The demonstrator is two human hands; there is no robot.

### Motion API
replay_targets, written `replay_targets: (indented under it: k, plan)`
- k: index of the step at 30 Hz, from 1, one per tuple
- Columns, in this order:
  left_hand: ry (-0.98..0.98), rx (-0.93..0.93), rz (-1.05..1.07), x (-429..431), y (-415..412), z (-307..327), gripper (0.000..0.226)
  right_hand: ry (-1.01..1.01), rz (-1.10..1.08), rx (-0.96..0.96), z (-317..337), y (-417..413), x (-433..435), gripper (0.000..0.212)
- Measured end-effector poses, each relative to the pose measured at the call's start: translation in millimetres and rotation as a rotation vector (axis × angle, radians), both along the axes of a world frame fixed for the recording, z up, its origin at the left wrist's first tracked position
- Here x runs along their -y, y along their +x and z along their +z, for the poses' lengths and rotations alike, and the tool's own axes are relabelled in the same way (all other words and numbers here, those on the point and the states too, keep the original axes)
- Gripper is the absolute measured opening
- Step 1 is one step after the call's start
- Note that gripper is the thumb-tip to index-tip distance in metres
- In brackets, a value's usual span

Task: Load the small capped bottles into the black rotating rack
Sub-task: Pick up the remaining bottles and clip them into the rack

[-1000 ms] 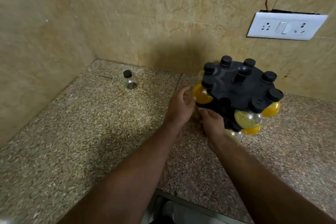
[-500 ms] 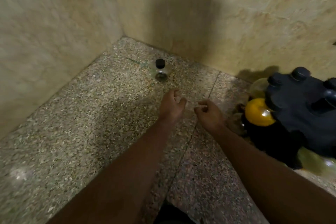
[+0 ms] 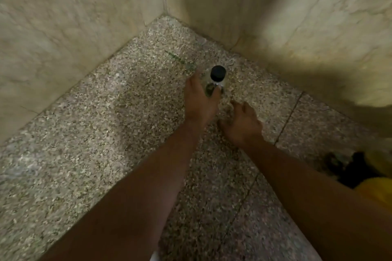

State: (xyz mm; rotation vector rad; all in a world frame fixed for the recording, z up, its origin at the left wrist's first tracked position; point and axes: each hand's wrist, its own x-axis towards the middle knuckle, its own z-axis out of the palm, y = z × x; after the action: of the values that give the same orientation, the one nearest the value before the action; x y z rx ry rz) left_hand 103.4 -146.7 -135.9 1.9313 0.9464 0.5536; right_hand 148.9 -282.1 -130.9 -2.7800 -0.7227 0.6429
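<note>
A small clear bottle with a black cap (image 3: 216, 77) stands upright on the speckled stone counter near the corner of the walls. My left hand (image 3: 200, 101) is wrapped around its lower body, fingers on the left side and thumb tip on the right. My right hand (image 3: 241, 125) hovers just right of it and closer to me, fingers loosely apart, holding nothing. Only a blurred piece of the black rotating rack (image 3: 358, 174) shows at the right edge, with yellow-filled bottles (image 3: 379, 193) in it.
Two tiled walls (image 3: 84, 17) meet behind the bottle and close off the counter's left and far sides. A tile seam (image 3: 288, 116) runs across the counter (image 3: 106, 133) between my hands and the rack. The frame is motion-blurred.
My view has swung left and down, pushing the rack to the right edge. Both hands left the rack and moved to the lone bottle; my left hand now closes around it.
</note>
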Motion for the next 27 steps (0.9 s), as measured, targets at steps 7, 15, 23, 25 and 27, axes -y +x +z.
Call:
replay_targets:
  k: [7,15,23,25,27]
  plan:
    - [0.039,0.089,-0.125,-15.6,20.2,-11.8,0.068,-0.080,0.063,0.021,-24.9,7.6,-9.1,0.086]
    - [0.112,0.139,-0.100,-11.0,25.5,-6.5,0.056,-0.079,0.100,0.021,-24.1,7.6,-5.7,0.087]
    - [0.150,0.177,-0.089,23.8,14.3,37.0,0.054,0.118,0.033,-0.010,12.2,-4.9,19.7,0.084]
    - [0.138,0.193,-0.097,35.9,9.4,52.4,0.053,0.182,-0.010,-0.026,25.0,-9.3,31.4,0.082]
    - [0.145,0.210,-0.135,51.6,-1.0,69.7,0.052,0.239,-0.052,-0.024,40.4,-19.0,47.6,0.079]
